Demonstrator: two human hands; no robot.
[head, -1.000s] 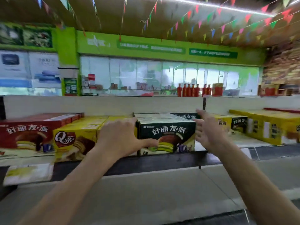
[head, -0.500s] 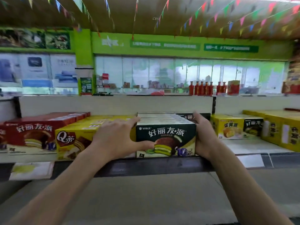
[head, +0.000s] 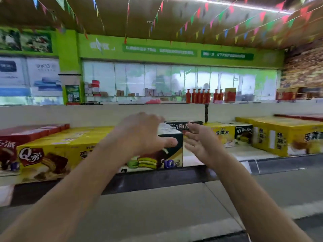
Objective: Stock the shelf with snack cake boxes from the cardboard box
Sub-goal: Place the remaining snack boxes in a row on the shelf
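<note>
A dark green snack cake box (head: 172, 154) stands at the front edge of the shelf (head: 157, 179), with more dark boxes behind it. My left hand (head: 139, 135) hovers over its left top, fingers relaxed, thumb pointing right across the box front. My right hand (head: 199, 142) is just off the box's right side, fingers straight and spread, holding nothing. The cardboard box is out of view.
Yellow Q-brand boxes (head: 42, 159) and red boxes (head: 8, 145) fill the shelf to the left. Yellow boxes (head: 279, 137) and one small dark box (head: 243, 135) sit to the right, with a bare shelf patch (head: 244, 152) between. Red bottles (head: 198, 96) stand beyond the shelf's back wall.
Half a second ago both hands clasped the dark green box at its sides. Now both have let go and lifted away; the box stays at the shelf's front edge.
</note>
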